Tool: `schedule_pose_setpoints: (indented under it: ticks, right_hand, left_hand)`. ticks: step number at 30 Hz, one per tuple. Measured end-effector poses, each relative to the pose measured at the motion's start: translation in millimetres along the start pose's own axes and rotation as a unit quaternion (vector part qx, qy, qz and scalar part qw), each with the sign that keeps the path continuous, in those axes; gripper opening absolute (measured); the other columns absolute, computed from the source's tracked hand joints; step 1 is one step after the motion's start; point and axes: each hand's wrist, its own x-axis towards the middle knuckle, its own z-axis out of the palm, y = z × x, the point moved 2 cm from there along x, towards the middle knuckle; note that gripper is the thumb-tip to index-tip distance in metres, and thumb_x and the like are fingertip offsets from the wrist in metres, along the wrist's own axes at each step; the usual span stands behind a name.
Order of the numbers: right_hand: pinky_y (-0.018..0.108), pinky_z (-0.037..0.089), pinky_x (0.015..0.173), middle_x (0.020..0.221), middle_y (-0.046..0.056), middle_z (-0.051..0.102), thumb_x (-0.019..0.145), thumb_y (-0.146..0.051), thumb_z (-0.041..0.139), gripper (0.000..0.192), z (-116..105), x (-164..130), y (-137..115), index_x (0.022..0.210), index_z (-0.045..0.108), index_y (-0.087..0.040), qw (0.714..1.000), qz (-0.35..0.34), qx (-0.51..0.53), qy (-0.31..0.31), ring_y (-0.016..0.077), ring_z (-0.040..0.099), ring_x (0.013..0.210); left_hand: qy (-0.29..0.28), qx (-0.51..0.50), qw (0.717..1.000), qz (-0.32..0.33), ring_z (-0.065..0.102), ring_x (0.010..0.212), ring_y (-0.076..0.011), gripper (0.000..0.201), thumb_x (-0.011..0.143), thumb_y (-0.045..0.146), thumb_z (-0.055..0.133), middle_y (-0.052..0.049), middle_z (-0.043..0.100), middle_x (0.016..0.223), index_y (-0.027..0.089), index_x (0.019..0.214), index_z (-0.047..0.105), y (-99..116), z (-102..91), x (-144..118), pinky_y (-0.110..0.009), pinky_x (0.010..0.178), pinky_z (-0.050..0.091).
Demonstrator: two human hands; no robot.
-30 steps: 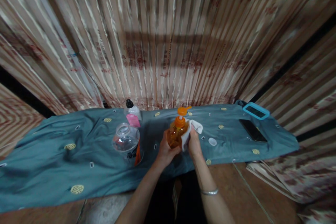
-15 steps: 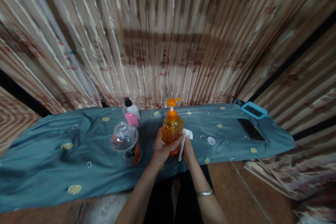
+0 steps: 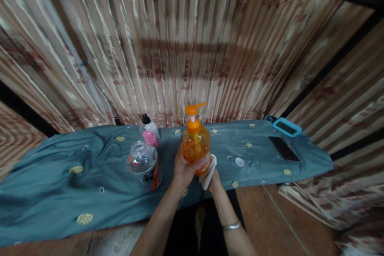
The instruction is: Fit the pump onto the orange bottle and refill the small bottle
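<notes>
An orange pump bottle with an amber see-through body is held up in front of me, tilted slightly. My left hand wraps round its lower left side. Against the lower right of the bottle, my right hand grips a white cloth; some of its fingers are hidden behind the cloth and bottle. To the left stands a clear plastic jar with a black and orange label. Behind the jar is a clear bottle with a black cap and pink label.
A teal patterned cloth covers the table. On the right lie a round white disc, a dark phone and a blue-framed device. Pleated patterned curtains hang behind and at both sides.
The pump bottle has risen slightly and tilted, its pump shifting left. My right hand and the white cloth have moved lower, towards the bottle's base.
</notes>
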Motion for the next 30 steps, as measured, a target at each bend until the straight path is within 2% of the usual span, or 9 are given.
schedule_pose_setpoints:
  ticks: [3,5,9,11,13,16,19,23,30]
  right_hand:
    - [0.030,0.055,0.066,0.077,-0.003,0.065,0.098,-0.056,0.060,0.039,-18,2,8,0.089,0.065,-0.019,0.990,0.016,-0.132,0.035,0.0109,0.060,0.065]
    - [0.030,0.054,0.066,0.074,-0.004,0.061,0.097,-0.052,0.064,0.033,-24,0,10,0.090,0.065,-0.019,0.975,0.002,-0.219,0.044,0.0107,0.058,0.063]
    - [0.052,0.054,0.102,0.121,0.009,0.070,0.091,-0.049,0.070,0.049,-22,-11,3,0.129,0.062,-0.019,0.943,-0.057,-0.322,0.057,0.0255,0.068,0.112]
    - [0.063,0.039,0.118,0.152,0.019,0.053,0.088,-0.049,0.071,0.066,-21,-18,-11,0.142,0.053,-0.015,0.931,-0.085,-0.347,0.077,0.0357,0.049,0.144]
    - [0.064,0.031,0.123,0.163,0.026,0.038,0.085,-0.052,0.068,0.083,-22,-23,-32,0.151,0.042,-0.009,0.923,-0.112,-0.357,0.090,0.0399,0.035,0.154]
    - [0.052,0.041,0.121,0.162,0.023,0.044,0.077,-0.055,0.071,0.101,-21,-27,-66,0.157,0.029,-0.010,0.923,-0.145,-0.352,0.056,0.0314,0.049,0.147]
    - [0.051,0.046,0.118,0.159,0.020,0.050,0.069,-0.042,0.070,0.107,-19,-23,-83,0.160,0.022,-0.013,0.920,-0.149,-0.361,0.039,0.0304,0.054,0.144]
    - [0.055,0.057,0.100,0.142,0.029,0.062,0.068,-0.034,0.060,0.107,-26,-8,-75,0.159,0.014,-0.003,0.914,-0.121,-0.381,0.068,0.0373,0.068,0.124]
    - [0.049,0.058,0.088,0.122,0.015,0.068,0.088,-0.050,0.058,0.083,-70,21,-47,0.156,0.024,-0.016,0.894,-0.132,-0.411,0.123,0.0265,0.070,0.099]
  left_hand:
    - [0.010,0.044,0.998,0.035,0.074,0.099,-0.0266,0.066,0.051,0.037,0.096,-0.005,0.078,0.106,0.020,0.106,0.064,8,-3.3,3,-0.040,0.091,0.061]
    - [0.020,0.071,0.996,0.055,0.074,0.101,-0.0270,0.064,0.054,0.037,0.094,-0.005,0.078,0.108,0.020,0.108,0.065,13,-6.1,5,-0.040,0.092,0.060]
    - [0.029,0.113,0.990,0.080,0.074,0.105,-0.0280,0.066,0.058,0.036,0.091,-0.007,0.077,0.114,0.020,0.115,0.063,22,-9.9,8,-0.043,0.096,0.060]
    - [0.023,0.122,0.989,0.086,0.074,0.107,-0.0281,0.065,0.059,0.035,0.090,-0.007,0.077,0.116,0.019,0.116,0.063,24,-9.1,9,-0.043,0.097,0.059]
    - [0.005,0.113,0.990,0.080,0.075,0.105,-0.0274,0.063,0.061,0.035,0.089,-0.007,0.077,0.114,0.019,0.115,0.062,22,-5.5,11,-0.042,0.095,0.060]
    - [-0.037,0.087,0.994,0.063,0.075,0.103,-0.0259,0.060,0.063,0.034,0.087,-0.006,0.078,0.111,0.020,0.116,0.061,10,5.9,14,-0.040,0.093,0.060]
    - [-0.062,0.067,0.995,0.041,0.075,0.102,-0.0245,0.059,0.063,0.036,0.088,-0.005,0.077,0.110,0.020,0.113,0.060,-10,23.1,17,-0.038,0.092,0.059]
    - [-0.098,0.036,0.994,0.032,0.074,0.100,-0.0231,0.058,0.065,0.030,0.084,-0.004,0.077,0.110,0.020,0.116,0.059,-35,48.5,25,-0.037,0.093,0.059]
    - [-0.118,0.061,0.991,0.014,0.073,0.109,-0.0248,0.065,0.064,0.008,0.078,-0.004,0.075,0.117,0.022,0.123,0.056,-72,78.2,41,-0.040,0.101,0.058]
